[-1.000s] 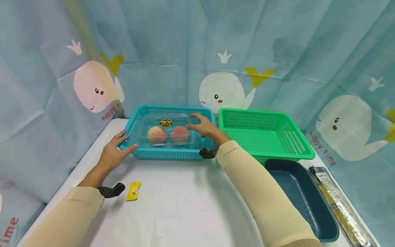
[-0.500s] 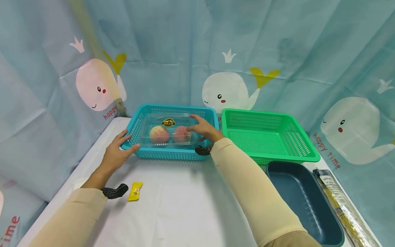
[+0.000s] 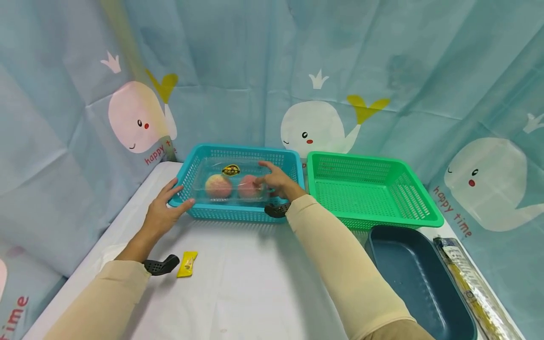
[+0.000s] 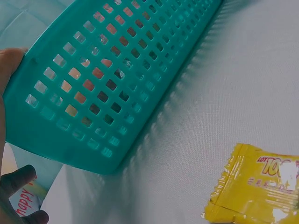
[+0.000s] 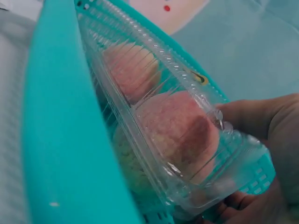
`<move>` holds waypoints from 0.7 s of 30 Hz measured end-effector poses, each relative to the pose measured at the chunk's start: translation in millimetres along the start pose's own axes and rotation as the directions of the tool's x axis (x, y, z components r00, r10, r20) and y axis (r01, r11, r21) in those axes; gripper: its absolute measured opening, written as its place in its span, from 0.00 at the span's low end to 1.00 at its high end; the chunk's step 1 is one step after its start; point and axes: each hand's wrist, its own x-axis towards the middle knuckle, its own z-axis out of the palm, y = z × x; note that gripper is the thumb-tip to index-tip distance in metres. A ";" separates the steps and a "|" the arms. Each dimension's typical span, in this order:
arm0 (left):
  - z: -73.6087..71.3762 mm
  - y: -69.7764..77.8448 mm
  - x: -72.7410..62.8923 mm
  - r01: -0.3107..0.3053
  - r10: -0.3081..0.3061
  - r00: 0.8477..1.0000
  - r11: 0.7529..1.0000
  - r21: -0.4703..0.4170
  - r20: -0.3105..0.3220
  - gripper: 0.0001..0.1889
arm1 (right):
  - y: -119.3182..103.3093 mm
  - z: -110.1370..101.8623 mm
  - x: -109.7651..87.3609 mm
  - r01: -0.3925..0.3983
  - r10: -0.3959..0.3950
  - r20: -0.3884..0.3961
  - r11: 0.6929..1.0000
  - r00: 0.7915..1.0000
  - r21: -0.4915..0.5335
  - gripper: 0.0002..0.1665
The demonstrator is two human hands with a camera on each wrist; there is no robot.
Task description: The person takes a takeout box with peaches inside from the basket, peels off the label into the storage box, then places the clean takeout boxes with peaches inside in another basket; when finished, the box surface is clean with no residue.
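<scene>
A clear plastic clamshell box (image 3: 199, 182) with a black and gold label lies inside the blue perforated basket (image 3: 229, 212). Peaches (image 3: 218, 186) show through its lid, reddish and pale yellow. My right hand (image 3: 278, 182) grips the box's right end, thumb and fingers on opposite sides of it in the right wrist view. At the basket's left end is my left hand (image 3: 163, 210), fingers spread along the outside and thumb at the near rim. The left wrist view shows the thumb right at the corner, with two fingertips (image 4: 21, 179) beyond the basket wall (image 4: 56, 149).
A green perforated basket (image 3: 352, 196) stands right of the blue one. In front of it is a dark blue tray (image 3: 412, 278), with a long clear-wrapped package (image 3: 471, 288) along the right edge. A yellow wrapped candy (image 3: 187, 264) lies on the white cloth. A curtain (image 3: 238, 118) hangs behind.
My right hand has shifted left and slightly down, farther over the clamshell box's right end. My left hand keeps its place at the blue basket. The head view has shifted slightly.
</scene>
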 end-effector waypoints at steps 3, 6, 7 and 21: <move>0.5 -0.7 -0.2 0.001 -0.001 1.000 1.000 -0.002 0.001 0.42 | 0.2 3.7 0.7 0.033 -0.034 0.016 0.998 0.999 0.048 0.40; 0.5 -1.3 -0.4 0.004 -0.004 1.000 1.000 -0.004 0.001 0.42 | -1.3 7.0 1.0 0.093 -0.096 0.021 0.989 0.995 0.117 0.40; 0.3 -1.1 0.1 0.005 -0.005 1.000 1.000 -0.005 0.000 0.42 | -2.8 7.2 0.6 0.113 -0.116 0.018 0.984 0.993 0.140 0.40; 0.6 0.8 0.1 0.022 -0.022 1.000 1.000 -0.016 -0.001 0.42 | -15.8 -8.3 -25.2 0.215 -0.199 -0.080 0.913 0.977 0.346 0.37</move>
